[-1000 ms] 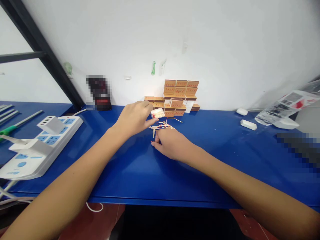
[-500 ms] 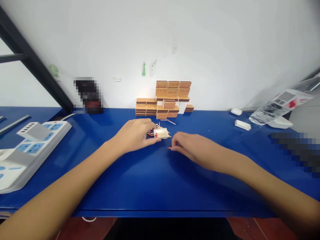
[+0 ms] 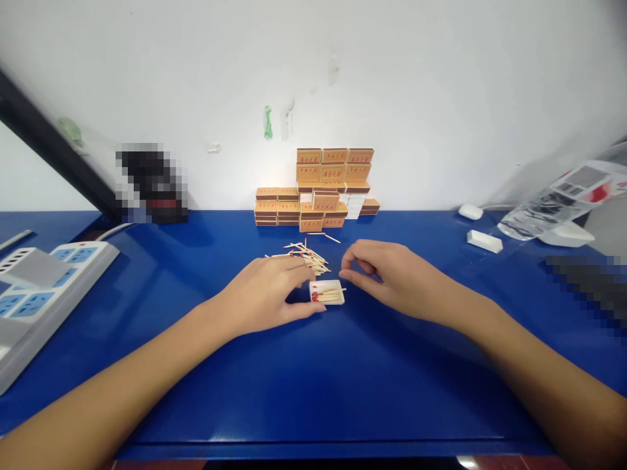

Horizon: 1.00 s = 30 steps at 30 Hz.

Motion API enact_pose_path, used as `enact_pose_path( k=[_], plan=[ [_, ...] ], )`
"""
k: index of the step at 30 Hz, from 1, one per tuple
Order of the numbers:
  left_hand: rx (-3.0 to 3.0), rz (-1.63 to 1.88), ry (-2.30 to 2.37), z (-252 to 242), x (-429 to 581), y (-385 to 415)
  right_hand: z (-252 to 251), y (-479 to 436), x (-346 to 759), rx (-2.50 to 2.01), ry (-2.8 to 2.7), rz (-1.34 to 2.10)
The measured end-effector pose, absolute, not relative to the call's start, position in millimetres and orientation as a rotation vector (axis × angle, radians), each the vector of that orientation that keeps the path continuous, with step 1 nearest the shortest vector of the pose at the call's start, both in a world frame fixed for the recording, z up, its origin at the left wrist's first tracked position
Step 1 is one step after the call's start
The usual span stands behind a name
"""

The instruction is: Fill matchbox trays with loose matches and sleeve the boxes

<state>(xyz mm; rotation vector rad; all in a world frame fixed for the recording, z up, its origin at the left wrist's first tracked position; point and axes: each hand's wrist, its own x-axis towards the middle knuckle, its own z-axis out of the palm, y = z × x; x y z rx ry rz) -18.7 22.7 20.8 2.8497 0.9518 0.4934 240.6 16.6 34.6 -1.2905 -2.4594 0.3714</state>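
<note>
My left hand (image 3: 267, 290) holds the left end of a small white matchbox tray (image 3: 336, 301) between thumb and fingers on the blue table. Inside the tray lie several matches (image 3: 329, 296), mostly with red heads to the left, one poking past the right edge. Just behind it is a loose pile of matches (image 3: 313, 254), partly covered by my left fingers. To the right of tray and pile hovers my right hand (image 3: 385, 271), its fingers loosely curled, thumb and index slightly apart, with no match visible between them.
Matchboxes (image 3: 334, 173) are stacked in steps against the white wall. Two loose matches (image 3: 323, 235) lie before the stack. A power strip (image 3: 88, 281) stands left; a white block (image 3: 484, 241), a white mouse-like object (image 3: 470, 211) and a plastic bottle (image 3: 553, 202) are right.
The tray has come nearer and now lies with its open top and matches showing. The match in my right fingers is no longer seen there. My view has shifted slightly.
</note>
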Motion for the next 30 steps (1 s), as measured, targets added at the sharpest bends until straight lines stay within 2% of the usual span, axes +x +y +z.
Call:
enact_pose_path(
  k=[5,18,23,26,30],
  plan=[
    [2.855,0.503,0.953,18,-17,23,33,16,248,-1.208,-2.482,0.511],
    [2.901,0.481,0.896,15,-15,22,26,9,236,-1.167,-2.565,0.56],
    [2.923,0.448,0.907,16,-15,20,28,44,236,-1.518,-2.292,0.319],
    [2.889,0.414,0.925,16,-15,20,22,77,233,-1.696,-2.221,0.328],
    [2.782,0.403,0.953,16,-15,22,15,100,223,-1.694,-2.283,0.333]
  ],
)
